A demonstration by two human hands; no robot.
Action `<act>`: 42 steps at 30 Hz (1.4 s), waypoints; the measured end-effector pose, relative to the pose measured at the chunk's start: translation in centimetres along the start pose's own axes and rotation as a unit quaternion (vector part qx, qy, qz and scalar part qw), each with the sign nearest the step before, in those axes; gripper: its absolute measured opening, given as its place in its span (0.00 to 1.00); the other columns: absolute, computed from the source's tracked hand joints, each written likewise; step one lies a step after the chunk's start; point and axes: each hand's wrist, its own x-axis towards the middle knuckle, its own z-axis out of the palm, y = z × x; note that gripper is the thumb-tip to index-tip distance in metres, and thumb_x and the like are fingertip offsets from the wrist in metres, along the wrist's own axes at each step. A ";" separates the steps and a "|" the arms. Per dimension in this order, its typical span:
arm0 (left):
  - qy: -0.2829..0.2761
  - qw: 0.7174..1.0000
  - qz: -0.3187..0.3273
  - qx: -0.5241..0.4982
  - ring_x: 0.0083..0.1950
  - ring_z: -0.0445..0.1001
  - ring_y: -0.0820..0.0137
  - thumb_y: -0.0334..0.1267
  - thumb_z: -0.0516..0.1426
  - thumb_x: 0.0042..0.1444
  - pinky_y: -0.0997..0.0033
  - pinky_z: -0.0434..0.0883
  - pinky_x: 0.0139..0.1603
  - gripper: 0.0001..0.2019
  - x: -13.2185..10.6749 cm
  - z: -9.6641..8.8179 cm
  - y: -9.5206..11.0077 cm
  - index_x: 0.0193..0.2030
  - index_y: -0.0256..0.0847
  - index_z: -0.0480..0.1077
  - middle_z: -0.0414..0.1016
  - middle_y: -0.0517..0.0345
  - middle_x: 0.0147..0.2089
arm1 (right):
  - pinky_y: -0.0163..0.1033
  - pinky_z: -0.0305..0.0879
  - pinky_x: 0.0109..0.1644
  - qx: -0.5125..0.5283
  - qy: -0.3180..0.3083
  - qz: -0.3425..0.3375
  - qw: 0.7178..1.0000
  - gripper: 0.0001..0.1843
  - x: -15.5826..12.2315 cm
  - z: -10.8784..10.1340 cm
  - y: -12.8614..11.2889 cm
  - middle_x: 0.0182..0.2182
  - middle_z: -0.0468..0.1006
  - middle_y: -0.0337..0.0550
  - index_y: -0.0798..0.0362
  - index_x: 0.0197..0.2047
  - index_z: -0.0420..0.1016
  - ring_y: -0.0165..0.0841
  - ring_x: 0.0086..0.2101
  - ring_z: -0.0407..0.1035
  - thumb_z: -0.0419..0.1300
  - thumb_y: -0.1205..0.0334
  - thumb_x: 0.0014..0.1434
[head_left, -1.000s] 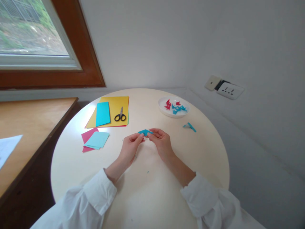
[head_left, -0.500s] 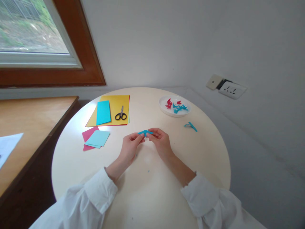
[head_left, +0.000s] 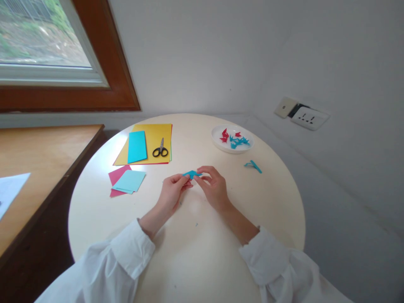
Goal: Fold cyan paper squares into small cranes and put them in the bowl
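Note:
A small folded piece of blue paper (head_left: 191, 173) is held just above the middle of the table, pinched between my two hands. My left hand (head_left: 172, 191) grips its left end, thumb on top and fingers underneath. On the other side my right hand (head_left: 214, 187) has thumb and fingertips at the right end, with the index finger arched over it. My palms and the underside of the paper are hidden.
Scissors (head_left: 160, 151) and a blue sheet (head_left: 137, 147) lie on yellow paper (head_left: 151, 128). Pale blue squares (head_left: 131, 181) overlap pink ones (head_left: 119, 176). A white dish (head_left: 219, 147) holds red and blue folded pieces; blue strips (head_left: 255, 166) lie beside the dish on the round table (head_left: 195, 261).
My right index finger has lifted and curved more over the folded paper. My left hand keeps nearly the same grip. The view has shifted slightly.

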 end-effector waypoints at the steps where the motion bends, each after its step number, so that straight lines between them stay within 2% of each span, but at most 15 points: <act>1: 0.002 1.000 0.004 0.005 0.27 0.67 0.75 0.40 0.64 0.37 0.73 0.67 0.34 0.11 0.0 0.0 0.0 0.20 0.33 0.72 0.71 0.58 0.22 | 0.38 0.69 0.38 -0.032 -0.007 -0.028 0.999 0.03 0.0 -0.1 0.0 0.36 0.73 0.42 0.49 0.32 0.73 0.33 0.39 0.69 0.61 0.63 0.50; 6: 0.017 0.999 0.020 0.027 0.27 0.67 0.74 0.39 0.63 0.37 0.71 0.67 0.35 0.10 0.2 -0.1 -0.2 0.19 0.33 0.72 0.70 0.58 0.20 | 0.40 0.69 0.39 -0.119 -0.025 -0.102 0.987 0.02 0.1 -0.5 0.4 0.37 0.73 0.44 0.49 0.31 0.74 0.34 0.40 0.67 0.59 0.64 0.53; 12: 0.009 0.999 0.021 0.037 0.27 0.69 0.73 0.39 0.62 0.38 0.70 0.68 0.35 0.10 0.1 0.0 -0.1 0.20 0.32 0.73 0.72 0.56 0.22 | 0.45 0.66 0.46 -0.160 -0.035 -0.139 0.977 0.03 0.2 -0.5 0.5 0.35 0.73 0.45 0.50 0.30 0.73 0.36 0.40 0.68 0.58 0.66 0.54; 16: 0.001 0.999 0.028 0.038 0.28 0.70 0.72 0.39 0.62 0.40 0.70 0.68 0.36 0.09 0.1 -0.1 -0.4 0.21 0.32 0.73 0.73 0.55 0.22 | 0.43 0.68 0.41 -0.181 -0.053 -0.141 0.972 0.04 0.3 -0.5 0.4 0.37 0.73 0.48 0.51 0.31 0.71 0.37 0.41 0.66 0.55 0.67 0.54; 22: -0.007 0.992 0.072 0.099 0.29 0.70 0.71 0.41 0.61 0.43 0.70 0.68 0.35 0.10 0.4 -0.5 -1.0 0.22 0.34 0.73 0.74 0.55 0.24 | 0.40 0.68 0.37 -0.183 -0.053 -0.117 0.975 0.05 0.2 -0.3 0.1 0.35 0.74 0.47 0.51 0.29 0.67 0.36 0.38 0.68 0.52 0.68 0.54; 26: -0.008 0.982 0.104 0.160 0.29 0.70 0.70 0.42 0.61 0.44 0.70 0.67 0.34 0.11 0.5 -0.7 -1.0 0.24 0.34 0.74 0.74 0.55 0.24 | 0.38 0.66 0.34 -0.159 -0.046 -0.062 0.984 0.04 0.1 -0.1 -0.1 0.29 0.73 0.42 0.51 0.28 0.68 0.33 0.31 0.68 0.53 0.66 0.53; 30: 0.000 0.973 0.124 0.196 0.28 0.70 0.70 0.42 0.60 0.45 0.71 0.66 0.32 0.11 0.5 -0.8 -1.0 0.23 0.35 0.74 0.74 0.55 0.23 | 0.38 0.66 0.34 -0.109 -0.031 -0.009 0.994 0.03 0.1 0.0 -0.2 0.28 0.75 0.42 0.51 0.27 0.70 0.32 0.29 0.68 0.56 0.63 0.51; 35: -0.006 0.975 0.116 0.189 0.30 0.71 0.69 0.43 0.59 0.46 0.70 0.67 0.33 0.11 0.5 -1.0 -1.3 0.25 0.35 0.74 0.75 0.54 0.25 | 0.37 0.67 0.32 -0.062 -0.023 0.034 0.997 0.04 0.1 0.1 -0.2 0.28 0.75 0.42 0.52 0.27 0.71 0.32 0.29 0.68 0.58 0.61 0.50; 42: -0.002 0.979 0.110 0.169 0.31 0.73 0.68 0.40 0.61 0.44 0.70 0.66 0.34 0.08 0.1 -0.7 -0.9 0.25 0.35 0.74 0.76 0.54 0.26 | 0.36 0.66 0.27 0.013 -0.028 0.063 0.998 0.05 0.1 0.3 -0.5 0.24 0.72 0.37 0.52 0.27 0.70 0.26 0.21 0.63 0.60 0.60 0.48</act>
